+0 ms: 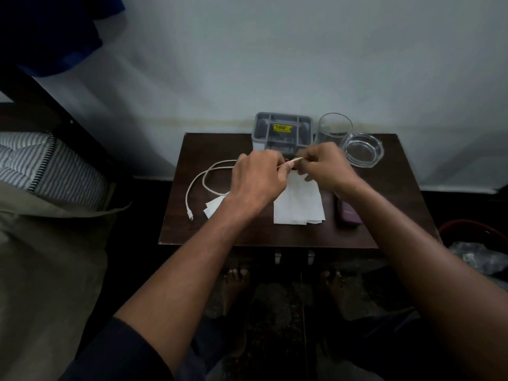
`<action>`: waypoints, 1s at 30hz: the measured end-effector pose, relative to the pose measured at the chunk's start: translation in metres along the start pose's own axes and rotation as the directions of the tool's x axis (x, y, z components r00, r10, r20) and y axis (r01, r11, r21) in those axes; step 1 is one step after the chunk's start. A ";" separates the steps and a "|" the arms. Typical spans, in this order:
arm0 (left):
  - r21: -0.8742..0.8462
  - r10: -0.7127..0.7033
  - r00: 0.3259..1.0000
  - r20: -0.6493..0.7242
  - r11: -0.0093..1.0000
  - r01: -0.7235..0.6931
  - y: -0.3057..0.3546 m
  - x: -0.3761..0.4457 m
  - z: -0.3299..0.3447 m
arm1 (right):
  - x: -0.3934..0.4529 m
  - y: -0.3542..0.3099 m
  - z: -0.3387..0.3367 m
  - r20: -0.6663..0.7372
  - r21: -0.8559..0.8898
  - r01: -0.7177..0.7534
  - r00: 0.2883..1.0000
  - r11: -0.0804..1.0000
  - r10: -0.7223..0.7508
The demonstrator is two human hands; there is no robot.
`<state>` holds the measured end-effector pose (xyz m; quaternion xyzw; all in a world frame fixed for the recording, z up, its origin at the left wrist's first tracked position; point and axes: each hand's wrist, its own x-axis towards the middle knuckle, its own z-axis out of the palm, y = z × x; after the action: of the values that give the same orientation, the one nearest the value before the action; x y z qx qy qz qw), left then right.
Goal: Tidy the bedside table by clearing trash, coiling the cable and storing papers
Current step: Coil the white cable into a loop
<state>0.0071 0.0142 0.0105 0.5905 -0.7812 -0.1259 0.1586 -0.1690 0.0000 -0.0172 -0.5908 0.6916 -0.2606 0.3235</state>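
Fingertips of both hands are hidden where they meet; the left forearm covers part of the smaller paper (213, 207). Dark wooden desk (384, 188) stands against a pale wall, bed at left. Left hand (257, 178) and right hand (325, 167) each pinch the white cable (196, 185) above the larger paper (298, 206); its loose loop lies left on the desk.

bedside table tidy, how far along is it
Nothing looks finished. In hand: the left hand and right hand pinch one end of the white charging cable, whose rest lies loose, uncoiled. Left: the white paper sheets lie on the dark wooden table, unstored.
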 end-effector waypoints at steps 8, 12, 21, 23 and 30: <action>-0.165 0.078 0.986 -0.145 0.981 -0.102 -0.013 0.005 -0.023 | -0.007 -0.006 -0.014 -0.154 -0.189 0.209 0.959 0.959 -0.240; -0.202 0.086 0.976 -0.200 0.971 -0.127 -0.001 0.010 -0.022 | -0.022 -0.023 -0.002 -0.172 -0.249 0.407 0.874 0.879 -0.454; -0.122 0.223 0.972 -0.082 0.965 -0.231 0.002 0.015 -0.017 | -0.028 -0.022 -0.016 -0.274 -0.529 0.414 0.743 0.741 -0.611; -0.139 0.211 0.974 -0.076 0.966 -0.220 0.000 0.014 -0.019 | -0.025 -0.021 -0.018 -0.288 -0.462 0.399 0.777 0.792 -0.559; -0.307 0.112 0.979 -0.169 0.938 -0.160 -0.018 0.009 -0.022 | -0.032 -0.010 -0.040 -0.441 -0.433 0.080 0.850 0.898 -0.289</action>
<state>0.0291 0.0007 0.0246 0.5094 -0.7755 -0.1947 0.3181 -0.1894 0.0289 0.0212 -0.6225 0.7279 -0.2869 -0.0190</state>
